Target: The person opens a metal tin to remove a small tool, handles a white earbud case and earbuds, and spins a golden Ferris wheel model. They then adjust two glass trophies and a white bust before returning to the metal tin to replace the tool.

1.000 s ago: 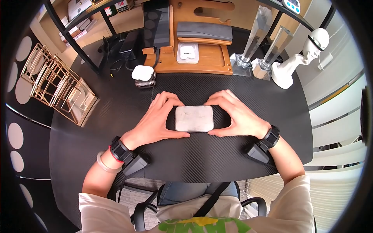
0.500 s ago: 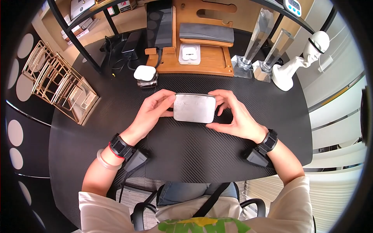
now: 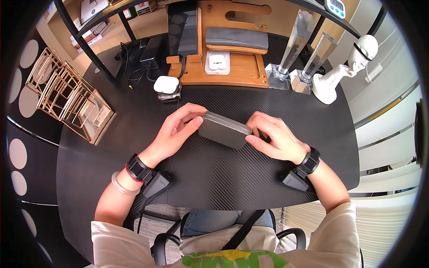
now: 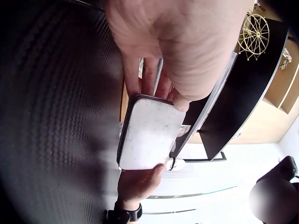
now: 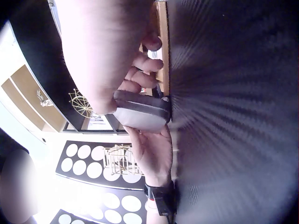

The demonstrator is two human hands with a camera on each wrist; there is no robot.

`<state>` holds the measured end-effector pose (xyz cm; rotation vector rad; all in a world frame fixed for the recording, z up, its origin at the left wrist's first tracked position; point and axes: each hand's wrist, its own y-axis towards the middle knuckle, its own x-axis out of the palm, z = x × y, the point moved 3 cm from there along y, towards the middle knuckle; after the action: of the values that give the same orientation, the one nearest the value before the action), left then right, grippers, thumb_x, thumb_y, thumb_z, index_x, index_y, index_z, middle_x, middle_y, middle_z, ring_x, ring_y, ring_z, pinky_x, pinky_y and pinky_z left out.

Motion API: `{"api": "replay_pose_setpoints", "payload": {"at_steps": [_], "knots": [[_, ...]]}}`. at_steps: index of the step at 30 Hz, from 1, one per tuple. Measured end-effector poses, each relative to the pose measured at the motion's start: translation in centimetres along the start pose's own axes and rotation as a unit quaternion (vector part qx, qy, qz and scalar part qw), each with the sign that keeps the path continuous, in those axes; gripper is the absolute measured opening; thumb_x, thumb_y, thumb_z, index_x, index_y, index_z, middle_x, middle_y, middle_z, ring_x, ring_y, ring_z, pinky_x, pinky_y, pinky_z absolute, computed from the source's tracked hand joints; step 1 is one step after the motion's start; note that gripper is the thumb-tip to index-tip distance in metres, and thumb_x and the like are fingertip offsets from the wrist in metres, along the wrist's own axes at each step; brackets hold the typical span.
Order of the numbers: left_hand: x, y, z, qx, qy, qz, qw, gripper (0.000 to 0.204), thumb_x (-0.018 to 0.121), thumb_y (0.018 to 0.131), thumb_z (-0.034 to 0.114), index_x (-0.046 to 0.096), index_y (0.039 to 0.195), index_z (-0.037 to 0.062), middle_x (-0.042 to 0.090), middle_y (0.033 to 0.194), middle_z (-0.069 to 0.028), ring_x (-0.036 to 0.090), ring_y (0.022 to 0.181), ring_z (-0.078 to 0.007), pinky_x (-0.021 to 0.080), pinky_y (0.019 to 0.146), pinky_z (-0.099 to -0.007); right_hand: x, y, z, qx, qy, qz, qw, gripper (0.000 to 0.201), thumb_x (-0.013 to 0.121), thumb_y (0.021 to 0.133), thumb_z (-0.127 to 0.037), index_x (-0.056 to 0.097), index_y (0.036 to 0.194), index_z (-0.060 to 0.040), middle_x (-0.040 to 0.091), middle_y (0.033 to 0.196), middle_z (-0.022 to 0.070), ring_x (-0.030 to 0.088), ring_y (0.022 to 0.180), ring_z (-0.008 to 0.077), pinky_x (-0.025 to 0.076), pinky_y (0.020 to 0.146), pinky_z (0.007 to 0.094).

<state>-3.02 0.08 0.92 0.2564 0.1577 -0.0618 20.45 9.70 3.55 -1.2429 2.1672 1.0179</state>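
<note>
A small metal tin (image 3: 225, 131) with rounded corners is tipped up on its long side over the black desk, its right end lower in the head view. My left hand (image 3: 175, 133) grips the left end, thumb on the near face and fingers behind. At the right end my right hand (image 3: 278, 137) pinches the tin between thumb and fingers. The left wrist view shows the broad silvery face of the tin (image 4: 152, 133), worn with small marks. In the right wrist view a seam runs round the side of the tin (image 5: 142, 114).
Behind the hands stands a wooden desk organiser (image 3: 219, 79) with a white earbud case (image 3: 217, 61). Another white case (image 3: 166, 84) sits left of it. Gold wire rack (image 3: 73, 100) at left; crystal trophies (image 3: 286, 58) and a white head figure (image 3: 328, 82) at right.
The tin was lying flat between both hands, then was lifted and tilted up. Now it is turned so its side edge faces up, and the right fingers have closed on its right end.
</note>
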Motion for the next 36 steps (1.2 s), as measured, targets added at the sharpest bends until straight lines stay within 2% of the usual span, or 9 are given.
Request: {"api": "replay_pose_setpoints", "payload": {"at_steps": [3, 5, 8, 14, 16, 17, 21, 34, 36], "knots": [[0.3, 0.1, -0.2, -0.009, -0.005, -0.015, 1.000, 0.025, 0.049, 0.104, 0.016, 0.053, 0.125, 0.0033, 0.057, 0.122, -0.0061, 0.055, 0.115, -0.0132, 0.050, 0.095, -0.0327, 0.1, 0.0, -0.2, -0.030, -0.063, 0.050, 0.996, 0.020, 0.071, 0.085, -0.017, 0.057, 0.087, -0.0035, 0.054, 0.079, 0.0076, 0.057, 0.062, 0.0234, 0.048, 0.054, 0.0338], [1.0, 0.1, -0.6, -0.057, -0.169, -0.009, 0.984, 0.030, 0.046, 0.105, 0.023, 0.047, 0.129, 0.0055, 0.054, 0.129, -0.0114, 0.055, 0.120, -0.0207, 0.047, 0.104, -0.0433, 0.0, 0.3, -0.9, -0.067, -0.099, 0.065, 0.991, 0.020, 0.072, 0.083, -0.017, 0.057, 0.086, -0.0039, 0.054, 0.080, 0.0075, 0.058, 0.065, 0.0244, 0.050, 0.054, 0.0347], [1.5, 0.1, -0.1, -0.098, -0.235, -0.027, 0.967, 0.032, 0.039, 0.107, 0.026, 0.044, 0.131, 0.0065, 0.050, 0.135, -0.0163, 0.052, 0.126, -0.0268, 0.044, 0.107, -0.0513, 0.1, 0.3, -1.6, -0.092, -0.140, 0.074, 0.983, 0.021, 0.074, 0.079, -0.016, 0.057, 0.084, -0.0049, 0.055, 0.083, 0.0070, 0.060, 0.071, 0.0255, 0.052, 0.055, 0.0352], [1.4, 0.1, -0.2, -0.090, -0.211, -0.011, 0.973, 0.031, 0.043, 0.105, 0.025, 0.047, 0.128, 0.0045, 0.051, 0.135, -0.0159, 0.052, 0.126, -0.0265, 0.045, 0.106, -0.0476, 0.5, 0.2, -1.8, -0.095, -0.172, 0.086, 0.977, 0.023, 0.075, 0.081, -0.017, 0.058, 0.090, -0.0043, 0.056, 0.089, 0.0068, 0.061, 0.072, 0.0223, 0.053, 0.057, 0.0314], [1.3, 0.1, 0.0, -0.089, -0.210, 0.006, 0.974, 0.030, 0.045, 0.104, 0.023, 0.048, 0.127, 0.0040, 0.051, 0.134, -0.0150, 0.052, 0.126, -0.0262, 0.045, 0.107, -0.0466, 1.1, 0.1, -0.9, 0.029, 0.051, 0.105, 0.993, 0.029, 0.075, 0.084, -0.020, 0.058, 0.101, -0.0040, 0.057, 0.101, 0.0083, 0.062, 0.081, 0.0182, 0.054, 0.061, 0.0289], [1.3, 0.1, 0.2, -0.086, -0.188, 0.017, 0.978, 0.028, 0.048, 0.103, 0.021, 0.050, 0.126, 0.0040, 0.050, 0.134, -0.0138, 0.052, 0.126, -0.0258, 0.044, 0.107, -0.0455, 1.4, 0.1, -0.5, 0.051, 0.069, 0.090, 0.992, 0.039, 0.075, 0.086, -0.022, 0.055, 0.115, -0.0039, 0.055, 0.111, 0.0105, 0.061, 0.094, 0.0174, 0.055, 0.068, 0.0288], [1.0, -0.1, 0.2, -0.082, -0.144, 0.012, 0.986, 0.027, 0.054, 0.100, 0.018, 0.052, 0.123, 0.0038, 0.048, 0.134, -0.0111, 0.052, 0.127, -0.0249, 0.045, 0.106, -0.0434, 2.2, 0.0, 0.2, 0.120, 0.129, 0.031, 0.984, 0.050, 0.073, 0.086, -0.014, 0.053, 0.130, -0.0035, 0.057, 0.117, 0.0090, 0.060, 0.101, 0.0175, 0.053, 0.082, 0.0312], [1.0, 0.2, 0.3, 0.018, -0.144, 0.029, 0.989, 0.026, 0.057, 0.095, 0.003, 0.055, 0.121, 0.0021, 0.049, 0.129, -0.0105, 0.056, 0.122, -0.0239, 0.046, 0.101, -0.0359, 2.4, 0.0, -0.3, 0.146, 0.150, 0.028, 0.977, 0.060, 0.076, 0.083, -0.015, 0.048, 0.136, -0.0061, 0.058, 0.120, 0.0084, 0.059, 0.109, 0.0185, 0.051, 0.088, 0.0327], [1.0, 0.1, 0.3, 0.006, -0.150, 0.033, 0.988, 0.027, 0.056, 0.097, 0.006, 0.053, 0.124, 0.0020, 0.049, 0.131, -0.0106, 0.055, 0.123, -0.0240, 0.046, 0.102, -0.0362, 2.7, -0.1, 0.5, 0.192, 0.283, 0.039, 0.939, 0.058, 0.077, 0.082, -0.011, 0.050, 0.133, -0.0065, 0.057, 0.122, 0.0085, 0.058, 0.110, 0.0194, 0.051, 0.088, 0.0328]]}}
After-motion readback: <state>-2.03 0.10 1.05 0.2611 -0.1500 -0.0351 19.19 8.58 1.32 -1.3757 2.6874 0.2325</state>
